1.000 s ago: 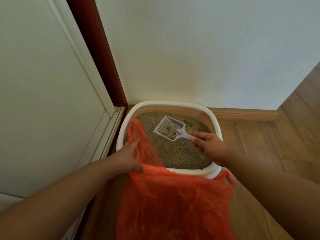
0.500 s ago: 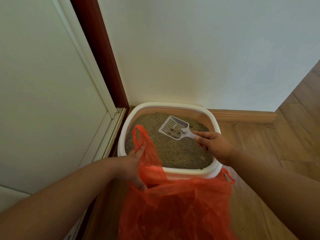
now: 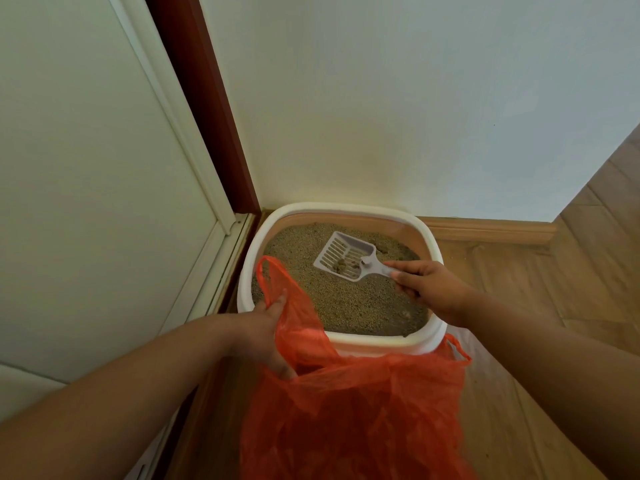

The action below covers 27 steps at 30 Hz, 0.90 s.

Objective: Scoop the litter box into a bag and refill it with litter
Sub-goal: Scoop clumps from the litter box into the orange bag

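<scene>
Head view: litter box (image 3: 429, 237), white rim with a peach inner wall, sits on the wooden floor (image 3: 519, 289) in the corner between the white wall (image 3: 381, 98) and a door frame (image 3: 204, 109). It is filled with grainy tan litter (image 3: 346, 299).

Right hand (image 3: 429, 292) has fingers curled round the handle of a pale slotted litter scoop (image 3: 346, 258), thumb on top. The scoop head is held over the litter toward the back of the box, tilted, with a few brownish clumps (image 3: 344, 266) lying in it near the handle end.

Left hand (image 3: 266, 334) pinches the edge of an orange plastic bag (image 3: 353, 410), fingers closed on the film near one loop handle, which stands up over the near left part of the box. The bag's body hangs in front of the box's near rim, mouth partly open; its other loop handle sticks out at the right, just beside the box's near right corner.
</scene>
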Tool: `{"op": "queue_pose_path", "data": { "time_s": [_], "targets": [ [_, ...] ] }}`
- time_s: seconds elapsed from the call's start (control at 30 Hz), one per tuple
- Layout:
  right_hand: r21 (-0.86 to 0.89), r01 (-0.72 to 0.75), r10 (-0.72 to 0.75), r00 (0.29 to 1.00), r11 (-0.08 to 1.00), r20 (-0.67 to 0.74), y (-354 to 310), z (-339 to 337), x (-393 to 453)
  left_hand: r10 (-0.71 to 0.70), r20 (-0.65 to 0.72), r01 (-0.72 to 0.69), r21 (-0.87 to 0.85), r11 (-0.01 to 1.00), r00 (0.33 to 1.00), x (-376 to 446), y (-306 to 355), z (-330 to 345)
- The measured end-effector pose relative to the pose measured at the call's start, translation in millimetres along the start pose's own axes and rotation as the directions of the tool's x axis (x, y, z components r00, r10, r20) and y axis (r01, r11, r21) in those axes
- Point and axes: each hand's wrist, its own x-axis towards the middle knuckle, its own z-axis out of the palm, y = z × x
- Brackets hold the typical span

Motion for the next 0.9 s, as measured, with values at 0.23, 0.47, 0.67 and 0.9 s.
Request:
{"op": "queue_pose_path", "data": {
  "time_s": [0.23,0.47,0.67,0.9],
  "targets": [
    [0.049,0.031,-0.036,0.995,0.998,0.09,-21,-11,-3,-0.033,0.019,0.035,-0.094,0.995,0.999,-2,-4,0],
    [-0.15,0.089,-0.046,0.962,0.985,0.27,-34,-17,-9,0.03,0.0,-0.028,-0.374,0.927,1.0,-1,-6,1],
    [-0.345,0.17,-0.03,0.926,0.923,0.378,-37,-6,-15,0.048,0.048,-0.014,-0.555,0.832,0.998,-5,-2,1],
    [-0.591,0.303,0.004,0.888,0.747,0.46,-40,2,-12,0.054,0.033,-0.014,-0.719,0.695,0.998,-14,7,-3]
  ]
}}
